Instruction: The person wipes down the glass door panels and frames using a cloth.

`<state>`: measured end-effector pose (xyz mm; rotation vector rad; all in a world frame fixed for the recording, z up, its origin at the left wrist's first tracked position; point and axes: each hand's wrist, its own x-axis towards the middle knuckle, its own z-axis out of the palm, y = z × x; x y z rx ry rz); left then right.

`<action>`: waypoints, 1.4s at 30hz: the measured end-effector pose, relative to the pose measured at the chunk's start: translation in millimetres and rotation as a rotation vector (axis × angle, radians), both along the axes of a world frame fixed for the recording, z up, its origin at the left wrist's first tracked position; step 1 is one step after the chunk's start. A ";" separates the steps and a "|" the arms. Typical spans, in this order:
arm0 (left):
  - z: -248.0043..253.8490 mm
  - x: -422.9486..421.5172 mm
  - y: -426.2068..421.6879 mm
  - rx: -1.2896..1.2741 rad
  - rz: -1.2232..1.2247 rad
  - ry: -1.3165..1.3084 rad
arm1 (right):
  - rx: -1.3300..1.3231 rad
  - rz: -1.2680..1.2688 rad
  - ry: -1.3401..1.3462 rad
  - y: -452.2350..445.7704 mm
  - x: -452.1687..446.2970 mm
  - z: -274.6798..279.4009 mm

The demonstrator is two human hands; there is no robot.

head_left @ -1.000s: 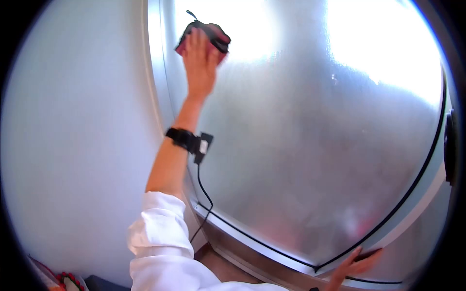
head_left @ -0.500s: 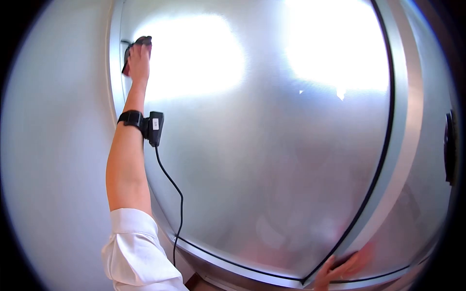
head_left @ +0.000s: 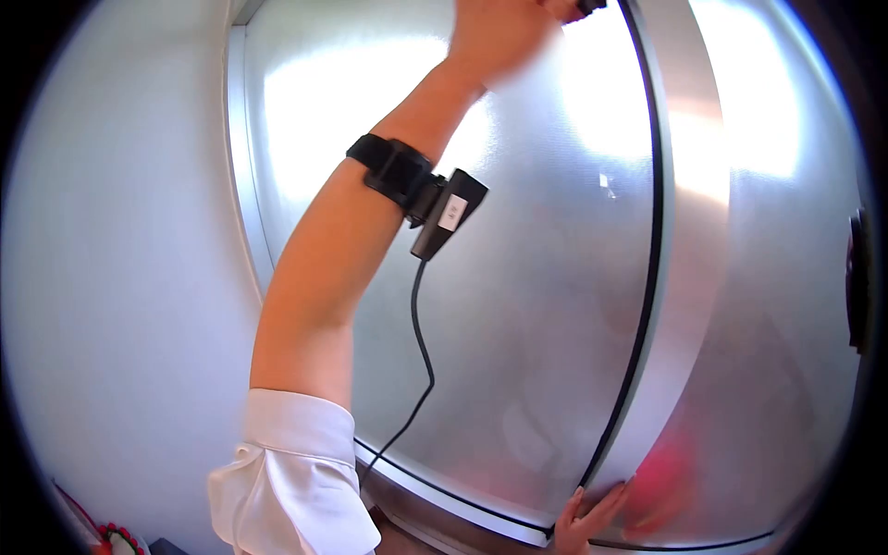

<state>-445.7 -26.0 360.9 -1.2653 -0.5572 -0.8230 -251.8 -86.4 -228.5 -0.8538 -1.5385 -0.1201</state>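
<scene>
Head view: one left hand [head_left: 507, 35] is holding one black-and-reddish cloth [head_left: 588, 7] at one o'clock, only its dark corner showing. One right hand [head_left: 585, 525] is resting at five o'clock, fingers extended, against one silvery upright frame [head_left: 683, 268] dividing two frosted, glinting glass panes [head_left: 527, 314].

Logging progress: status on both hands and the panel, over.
Left hand high, cloth mostly cut off. Right hand open, low at pale frame. Cable hangs before panel.

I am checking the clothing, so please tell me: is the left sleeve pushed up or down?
Up: the white sleeve is bunched behind its cuff, and bare forearm shows beyond.
</scene>
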 end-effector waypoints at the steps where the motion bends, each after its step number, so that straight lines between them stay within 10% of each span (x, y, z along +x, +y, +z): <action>1: -2.8 24.5 1.0 -0.030 -0.003 0.046 | -0.029 0.012 0.006 -1.5 5.0 1.5; 13: -11.5 1.0 4.0 -0.175 0.023 0.310 | -0.050 -0.094 0.060 12.2 9.0 -37.4; 21: 26.9 -158.4 -16.7 -0.112 0.127 -0.147 | -0.080 -0.171 0.253 21.6 41.0 -11.8; 33: 31.8 -116.0 27.9 -0.058 0.056 -0.266 | 0.067 -0.233 0.543 75.6 295.3 5.9; 38: 14.8 -208.2 23.1 -0.139 0.062 -0.542 | -0.103 -0.929 0.175 70.8 294.2 -2.8; 42: 30.3 -228.7 23.9 -0.086 0.139 -0.742 | -0.133 -0.929 0.082 81.6 293.4 -5.6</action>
